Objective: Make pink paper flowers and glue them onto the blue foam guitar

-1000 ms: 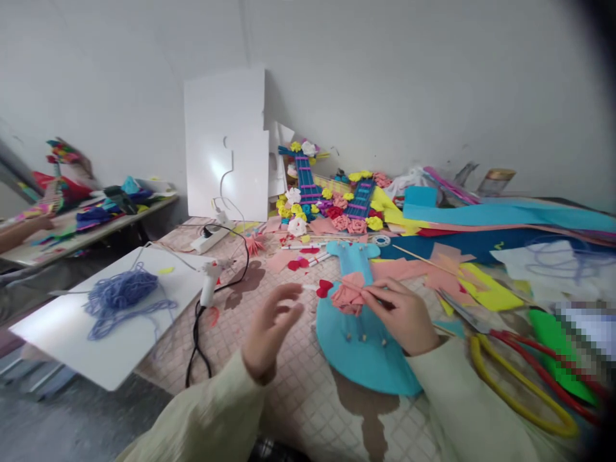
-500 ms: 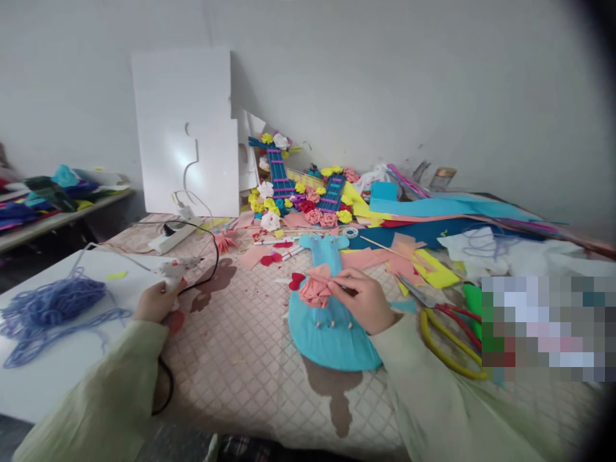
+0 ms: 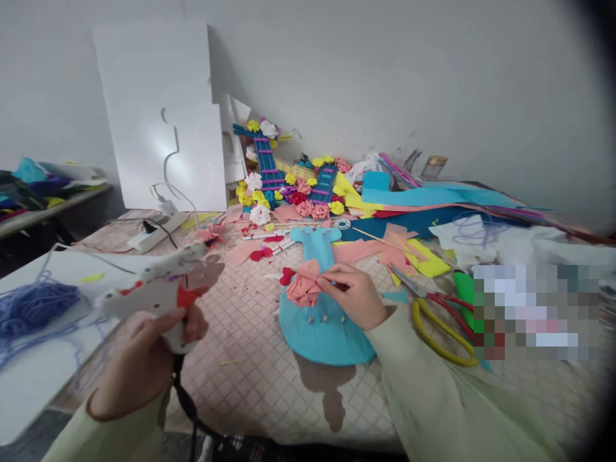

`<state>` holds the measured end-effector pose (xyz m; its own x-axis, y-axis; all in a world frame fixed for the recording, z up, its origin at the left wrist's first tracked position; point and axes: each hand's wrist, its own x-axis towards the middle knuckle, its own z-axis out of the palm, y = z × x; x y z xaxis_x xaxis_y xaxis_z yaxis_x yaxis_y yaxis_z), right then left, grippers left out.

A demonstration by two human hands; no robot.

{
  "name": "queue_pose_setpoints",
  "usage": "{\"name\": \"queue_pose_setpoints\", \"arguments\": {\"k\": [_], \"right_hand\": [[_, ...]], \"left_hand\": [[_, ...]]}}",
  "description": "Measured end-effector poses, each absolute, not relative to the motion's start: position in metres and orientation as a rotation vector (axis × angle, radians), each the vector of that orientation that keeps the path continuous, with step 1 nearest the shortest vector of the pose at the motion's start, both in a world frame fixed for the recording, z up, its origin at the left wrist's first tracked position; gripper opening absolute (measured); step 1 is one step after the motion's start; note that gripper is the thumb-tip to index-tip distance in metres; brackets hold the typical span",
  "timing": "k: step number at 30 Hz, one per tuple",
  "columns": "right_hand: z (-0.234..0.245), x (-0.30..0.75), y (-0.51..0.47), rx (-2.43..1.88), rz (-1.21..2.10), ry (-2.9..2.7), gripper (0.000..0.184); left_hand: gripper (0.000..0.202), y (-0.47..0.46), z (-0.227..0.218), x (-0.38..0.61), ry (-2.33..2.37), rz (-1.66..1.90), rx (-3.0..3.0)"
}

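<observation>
My left hand (image 3: 139, 356) is closed round the grip of a white glue gun (image 3: 156, 292) with a red trigger, lifted above the table's left part, nozzle pointing right. Its black cord (image 3: 185, 404) hangs down below my wrist. My right hand (image 3: 353, 295) pinches a thin stick against a pink folded paper flower (image 3: 302, 289). The flower rests on a light blue guitar-shaped cutout (image 3: 317, 321) lying flat on the checked tablecloth. A small red heart (image 3: 287, 276) sits just left of the flower.
Yellow-and-red scissors (image 3: 440, 321) lie right of the cutout. A white board (image 3: 29, 359) with blue yarn (image 3: 31, 307) is at the left. A power strip (image 3: 154, 232), white foam boards (image 3: 163, 128), flowered paper guitars (image 3: 283, 183) and coloured sheets (image 3: 433, 208) crowd the back.
My left hand went left to the glue gun on the board, took hold of it and lifted it toward the middle. My right hand stayed on the pink flower.
</observation>
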<state>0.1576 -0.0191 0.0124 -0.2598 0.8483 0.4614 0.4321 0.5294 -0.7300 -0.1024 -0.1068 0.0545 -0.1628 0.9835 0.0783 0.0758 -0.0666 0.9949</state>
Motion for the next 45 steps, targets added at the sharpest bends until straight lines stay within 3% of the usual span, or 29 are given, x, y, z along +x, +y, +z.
{"name": "queue_pose_setpoints", "arguments": {"k": [14, 45], "right_hand": [[0.014, 0.159, -0.02, -1.068, 0.627, -1.893, 0.018], [0.015, 0.16, -0.022, -1.063, 0.665, -1.9, 0.017]], "left_hand": [[0.022, -0.104, 0.008, -0.059, 1.487, 0.876, 2.533], [0.021, -0.099, 0.003, -0.053, 1.54, 0.77, 2.542]]}}
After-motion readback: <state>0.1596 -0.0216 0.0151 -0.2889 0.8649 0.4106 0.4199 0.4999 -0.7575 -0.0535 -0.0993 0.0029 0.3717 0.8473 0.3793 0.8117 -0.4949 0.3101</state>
